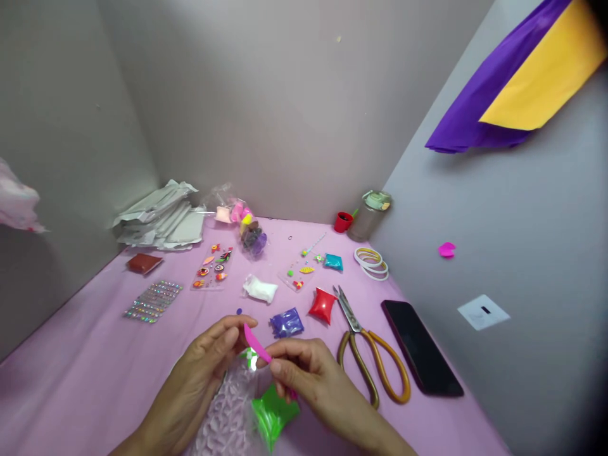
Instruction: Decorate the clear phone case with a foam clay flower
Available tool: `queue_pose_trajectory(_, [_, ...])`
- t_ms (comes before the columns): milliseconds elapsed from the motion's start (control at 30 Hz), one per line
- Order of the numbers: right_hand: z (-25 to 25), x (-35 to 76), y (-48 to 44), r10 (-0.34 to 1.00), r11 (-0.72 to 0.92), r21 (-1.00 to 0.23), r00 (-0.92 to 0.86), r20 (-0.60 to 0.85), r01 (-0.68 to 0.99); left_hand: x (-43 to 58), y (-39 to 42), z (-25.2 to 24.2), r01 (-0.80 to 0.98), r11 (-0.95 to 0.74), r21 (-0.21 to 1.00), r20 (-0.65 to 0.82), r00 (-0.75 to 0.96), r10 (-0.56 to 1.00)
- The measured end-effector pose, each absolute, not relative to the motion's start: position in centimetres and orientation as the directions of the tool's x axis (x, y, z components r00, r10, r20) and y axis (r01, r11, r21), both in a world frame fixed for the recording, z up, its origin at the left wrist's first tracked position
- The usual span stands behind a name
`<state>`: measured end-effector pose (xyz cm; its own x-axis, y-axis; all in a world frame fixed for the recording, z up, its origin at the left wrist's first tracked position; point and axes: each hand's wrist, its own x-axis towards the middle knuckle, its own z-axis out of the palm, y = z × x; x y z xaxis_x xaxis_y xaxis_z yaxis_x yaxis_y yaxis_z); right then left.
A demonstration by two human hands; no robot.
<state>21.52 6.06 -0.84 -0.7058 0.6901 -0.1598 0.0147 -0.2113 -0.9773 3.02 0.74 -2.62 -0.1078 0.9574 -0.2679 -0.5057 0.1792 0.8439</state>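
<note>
A pink plastic modelling knife (257, 344) is pinched between the thumb and fingers of my right hand (311, 373), its blade pointing up to the left. My left hand (211, 354) curls around the upper part of a clear piece with a rippled surface (230, 411), its fingertips close to the blade's tip. Just under the knife, a small green-and-white patch (249, 356) shows at the top of the clear piece. Beneath my right hand lies a bright green packet (274, 415). A purple packet (287, 323) sits just beyond the hands.
Large scissors (354, 323) and a black phone (420, 348) lie at right. Red (323, 306), white (260, 288) and teal (333, 261) packets, sticker sheets (212, 269), rhinestones (154, 301) and tape rolls (371, 263) are spread around. A bottle (370, 215) stands in the back corner.
</note>
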Motion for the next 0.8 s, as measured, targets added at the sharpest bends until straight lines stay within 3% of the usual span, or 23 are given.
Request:
queue_pose_trajectory(100, [-0.9,21.7,6.2,0.714,-0.231,-0.972,-0.684,-0.15,-0.028,3.0,0.9,-2.2,-0.456,0.198,0.868,-0.286,-0.133,0.949])
queue_pose_trajectory(233, [-0.9,21.8,6.5,0.816,-0.284,-0.927,-0.57,-0.098,-0.247,3.1,0.8,-2.2,-0.364,0.176,0.914,-0.25,-0.166,0.954])
queue_pose_trajectory(367, [-0.9,21.7,6.5,0.813,-0.309,-0.874,-0.581,-0.038,-0.375,3.1,0.4,-2.9,-0.209,0.2,0.957,-0.228,-0.114,0.967])
queue_pose_trajectory(467, [-1.1,21.9,6.6,0.833,-0.236,-0.908,-0.552,-0.006,-0.347,2.5,0.4,-3.2,-0.041,0.199,0.979,-0.202,-0.093,0.975])
queue_pose_trajectory(633, [-0.9,23.4,7.6,0.952,0.066,-0.972,-0.277,0.128,-0.225,1.3,0.9,-2.5,0.216,0.09,0.972,-0.039,-0.227,0.973])
queue_pose_trajectory(700, [-0.5,24.0,8.0,0.945,0.184,-0.978,-0.254,0.204,-0.099,1.2,0.8,-2.4,0.287,0.09,0.954,-0.049,-0.147,0.988])
queue_pose_trajectory(800, [0.0,24.5,8.2,0.922,0.181,-0.983,-0.346,0.173,-0.009,1.9,0.1,-3.3,0.485,-0.027,0.874,-0.001,0.056,0.998])
